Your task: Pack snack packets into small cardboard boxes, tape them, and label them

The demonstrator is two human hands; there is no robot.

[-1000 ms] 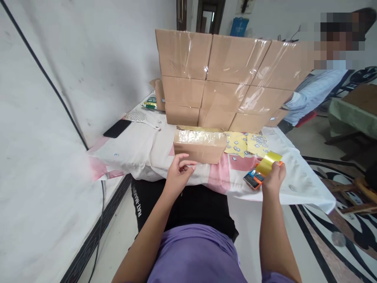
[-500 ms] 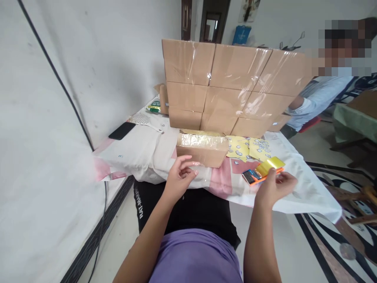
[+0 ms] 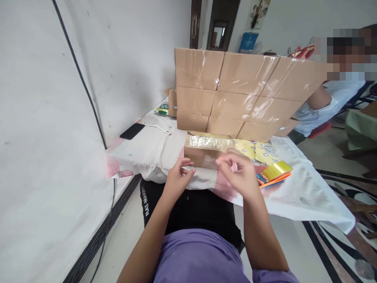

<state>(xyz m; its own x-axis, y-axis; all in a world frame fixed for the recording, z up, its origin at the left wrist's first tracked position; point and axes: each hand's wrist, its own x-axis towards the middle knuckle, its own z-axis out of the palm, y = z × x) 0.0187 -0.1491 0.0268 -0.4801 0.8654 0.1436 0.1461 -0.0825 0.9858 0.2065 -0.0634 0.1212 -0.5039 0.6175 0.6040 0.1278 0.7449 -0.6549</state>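
Note:
My left hand [image 3: 180,179] is open at the front of the table, fingers loosely curved with a gap to the thumb, by the left end of a small cardboard box [image 3: 203,158]. Shiny clear tape covers the box's top. At the box's right end is my right hand [image 3: 238,173], slightly blurred, with thumb and fingers drawn together in a pinch; I cannot make out what is between them. Right of that hand lies a flat orange-edged item [image 3: 278,179] with a glossy yellow top and some blue, partly hidden by the hand.
A large wall of taped cardboard boxes [image 3: 235,94] stands behind the small box. Yellow printed sheets [image 3: 266,151] lie at its right. On the left are a black phone [image 3: 132,131], a white perforated scoop [image 3: 150,121] and a green packet [image 3: 162,109]. A person [image 3: 316,110] sits beyond.
My right hand has left the orange-edged item and moved left to the small box's right end. My left hand stays near the box. The view has shifted slightly.

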